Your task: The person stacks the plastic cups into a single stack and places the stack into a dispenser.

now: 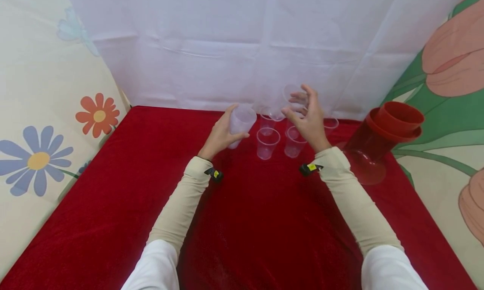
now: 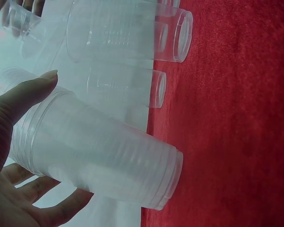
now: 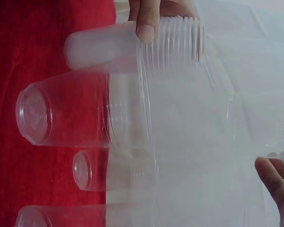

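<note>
In the head view my left hand (image 1: 221, 132) grips a nested stack of clear plastic cups (image 1: 242, 119), tilted above the red cloth. The left wrist view shows the thumb across the rim end of this stack (image 2: 99, 142) and the fingers under it. My right hand (image 1: 310, 117), raised over the standing cups, pinches a single clear plastic cup (image 2: 22, 19) between thumb and fingers. Below and between the hands, a front pair of clear cups, a left one (image 1: 268, 143) and a right one (image 1: 295, 143), stands upright. More clear cups (image 1: 267, 117) stand behind them, partly hidden by the right hand.
A red cylindrical container (image 1: 372, 134) with another red piece in its top stands at the table's right. Red cloth (image 1: 264, 222) covers the table. A white sheet (image 1: 211, 50) hangs behind, with flower-patterned panels (image 1: 38, 159) on both sides.
</note>
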The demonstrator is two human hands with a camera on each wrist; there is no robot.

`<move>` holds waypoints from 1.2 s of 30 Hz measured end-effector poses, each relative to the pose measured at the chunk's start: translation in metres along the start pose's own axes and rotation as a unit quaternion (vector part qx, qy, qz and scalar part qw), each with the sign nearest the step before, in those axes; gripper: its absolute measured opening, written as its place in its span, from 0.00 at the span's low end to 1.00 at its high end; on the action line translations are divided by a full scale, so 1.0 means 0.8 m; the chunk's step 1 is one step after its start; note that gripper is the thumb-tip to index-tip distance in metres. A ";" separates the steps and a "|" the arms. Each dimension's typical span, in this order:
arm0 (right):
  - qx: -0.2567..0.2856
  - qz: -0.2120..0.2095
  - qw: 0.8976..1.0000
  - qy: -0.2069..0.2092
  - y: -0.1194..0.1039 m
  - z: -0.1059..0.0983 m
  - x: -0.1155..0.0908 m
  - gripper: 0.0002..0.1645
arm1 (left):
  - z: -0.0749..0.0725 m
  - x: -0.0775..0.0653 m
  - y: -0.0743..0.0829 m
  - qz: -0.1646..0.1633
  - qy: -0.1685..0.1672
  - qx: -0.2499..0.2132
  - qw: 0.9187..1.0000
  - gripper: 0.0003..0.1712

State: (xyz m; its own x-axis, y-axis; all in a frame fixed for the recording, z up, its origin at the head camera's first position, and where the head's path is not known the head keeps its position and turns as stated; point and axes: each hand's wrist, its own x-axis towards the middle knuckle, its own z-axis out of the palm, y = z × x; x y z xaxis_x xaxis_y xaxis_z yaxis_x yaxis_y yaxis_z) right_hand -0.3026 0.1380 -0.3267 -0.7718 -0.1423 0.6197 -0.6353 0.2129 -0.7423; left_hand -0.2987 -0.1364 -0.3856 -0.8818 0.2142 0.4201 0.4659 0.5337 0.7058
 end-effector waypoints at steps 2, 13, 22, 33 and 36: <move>0.003 0.005 1.000 -0.004 -0.001 0.003 0.000 0.44 | 0.000 0.000 0.000 0.001 0.000 -0.001 1.000 0.55; -0.007 0.003 1.000 -0.021 -0.005 0.015 -0.002 0.44 | 0.001 0.000 -0.001 0.005 0.003 -0.002 1.000 0.56; -0.007 -0.005 1.000 -0.016 -0.007 0.018 -0.001 0.44 | 0.000 -0.001 -0.001 0.005 0.003 0.003 1.000 0.56; 0.006 -0.025 0.999 -0.020 -0.009 0.026 0.001 0.44 | 0.001 0.000 -0.002 0.005 0.002 0.002 1.000 0.56; 0.010 -0.027 0.999 -0.020 -0.008 0.029 0.002 0.44 | 0.001 0.000 -0.003 0.004 0.001 0.006 1.000 0.56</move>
State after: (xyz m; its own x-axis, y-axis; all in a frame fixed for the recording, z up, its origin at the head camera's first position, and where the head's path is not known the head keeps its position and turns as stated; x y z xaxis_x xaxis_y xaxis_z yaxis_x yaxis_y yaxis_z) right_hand -0.3000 0.1142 -0.3269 -0.7361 -0.1926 0.6489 -0.6767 0.1848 -0.7127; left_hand -0.2997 -0.1369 -0.3878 -0.8777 0.2163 0.4276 0.4724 0.5413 0.6956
